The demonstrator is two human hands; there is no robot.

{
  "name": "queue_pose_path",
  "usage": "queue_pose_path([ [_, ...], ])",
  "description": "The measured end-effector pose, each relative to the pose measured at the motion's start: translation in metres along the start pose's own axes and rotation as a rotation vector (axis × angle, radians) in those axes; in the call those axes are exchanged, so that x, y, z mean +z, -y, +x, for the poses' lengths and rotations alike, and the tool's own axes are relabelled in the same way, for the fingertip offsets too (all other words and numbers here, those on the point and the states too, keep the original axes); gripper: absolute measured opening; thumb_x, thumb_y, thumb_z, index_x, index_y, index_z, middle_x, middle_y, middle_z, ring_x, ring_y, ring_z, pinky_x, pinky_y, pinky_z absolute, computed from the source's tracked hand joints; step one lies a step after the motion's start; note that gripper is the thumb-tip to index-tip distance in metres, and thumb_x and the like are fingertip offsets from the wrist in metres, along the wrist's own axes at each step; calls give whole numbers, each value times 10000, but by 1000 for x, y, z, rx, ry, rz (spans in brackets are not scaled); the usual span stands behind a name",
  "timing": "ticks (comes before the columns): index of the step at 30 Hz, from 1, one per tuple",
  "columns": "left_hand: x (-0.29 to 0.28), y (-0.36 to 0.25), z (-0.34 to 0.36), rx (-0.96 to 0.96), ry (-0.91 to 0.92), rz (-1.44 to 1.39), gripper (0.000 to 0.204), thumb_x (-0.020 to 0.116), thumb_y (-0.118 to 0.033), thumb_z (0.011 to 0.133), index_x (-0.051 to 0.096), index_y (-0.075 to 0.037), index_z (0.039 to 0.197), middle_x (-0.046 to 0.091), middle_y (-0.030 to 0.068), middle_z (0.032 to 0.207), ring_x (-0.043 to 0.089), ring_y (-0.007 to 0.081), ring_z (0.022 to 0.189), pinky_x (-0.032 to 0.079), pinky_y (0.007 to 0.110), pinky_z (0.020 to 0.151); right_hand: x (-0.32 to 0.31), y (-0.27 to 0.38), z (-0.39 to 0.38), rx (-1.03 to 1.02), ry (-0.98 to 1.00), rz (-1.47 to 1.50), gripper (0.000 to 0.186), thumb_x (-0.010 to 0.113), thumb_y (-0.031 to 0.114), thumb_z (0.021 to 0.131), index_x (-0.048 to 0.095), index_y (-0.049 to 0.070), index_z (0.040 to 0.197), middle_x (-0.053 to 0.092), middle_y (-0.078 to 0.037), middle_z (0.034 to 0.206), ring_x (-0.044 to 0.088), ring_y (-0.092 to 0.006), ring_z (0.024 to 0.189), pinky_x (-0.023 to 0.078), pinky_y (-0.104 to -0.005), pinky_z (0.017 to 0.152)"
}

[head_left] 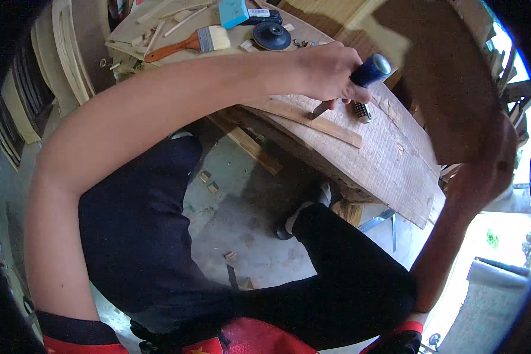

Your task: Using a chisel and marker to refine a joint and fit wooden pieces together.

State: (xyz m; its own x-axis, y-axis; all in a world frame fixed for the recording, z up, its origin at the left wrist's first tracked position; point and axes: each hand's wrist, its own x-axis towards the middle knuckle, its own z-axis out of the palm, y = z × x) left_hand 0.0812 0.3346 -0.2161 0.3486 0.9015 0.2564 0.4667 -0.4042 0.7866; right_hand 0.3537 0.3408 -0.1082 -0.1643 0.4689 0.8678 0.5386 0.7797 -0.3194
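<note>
My left hand (330,74) is closed round a chisel with a blue, metal-capped handle (370,70). The chisel's blade (320,110) slants down onto a thin wooden strip (342,131), which lies along the near edge of a rough wooden bench top (395,165). Beside the fingers rests a small dark dotted piece (361,111) with a metal end; its kind is unclear. Raised at the right, my right hand (502,150) grips a broad brown wooden block (454,76), seen close up and blurred. Its fingers are partly hidden.
Farther along the bench lie a flat paintbrush (212,40), a black round backing pad (271,36), a blue box (233,13) and several thin wood sticks (159,32). Small offcuts (211,187) lie on the floor below, near my legs. Curved boards (71,47) stand at the left.
</note>
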Motion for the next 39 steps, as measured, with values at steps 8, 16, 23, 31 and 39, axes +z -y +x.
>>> queue_pose_path([
  [8,-4,0,5,-62,-5,-37,360,638,-319,990,657,38,1027,707,123,817,721,175,622,606,307,574,32,20,-20,163,108,398,494,841,177,841,656,-3,1262,723,-127,1165,699,-202,1065,524,-324,979],
  [16,-6,7,-3,-89,-66,-78,375,677,-367,991,712,5,964,704,71,740,706,153,584,576,309,545,36,50,-25,217,472,418,555,874,186,807,654,-30,1268,743,-104,1110,692,-164,1022,561,-318,895],
  [23,0,-9,3,37,-8,115,355,685,-388,943,721,-37,988,699,118,736,714,171,633,585,319,605,2,-22,-12,-103,131,349,482,809,232,849,690,-24,1239,722,-152,1201,689,-220,1112,517,-382,993],
  [31,-1,-4,2,-24,-9,-3,348,690,-342,925,717,-8,1016,666,97,721,693,156,638,582,325,608,-11,-26,-12,23,73,-56,438,754,233,922,678,-1,1284,703,-150,1266,646,-238,1190,482,-392,1055],
  [39,3,-4,1,-23,2,39,416,677,-405,943,676,10,969,688,91,728,707,162,639,591,324,616,-23,-29,-20,57,181,-135,432,714,219,960,648,8,1332,688,-151,1303,606,-228,1249,459,-388,1084],
])
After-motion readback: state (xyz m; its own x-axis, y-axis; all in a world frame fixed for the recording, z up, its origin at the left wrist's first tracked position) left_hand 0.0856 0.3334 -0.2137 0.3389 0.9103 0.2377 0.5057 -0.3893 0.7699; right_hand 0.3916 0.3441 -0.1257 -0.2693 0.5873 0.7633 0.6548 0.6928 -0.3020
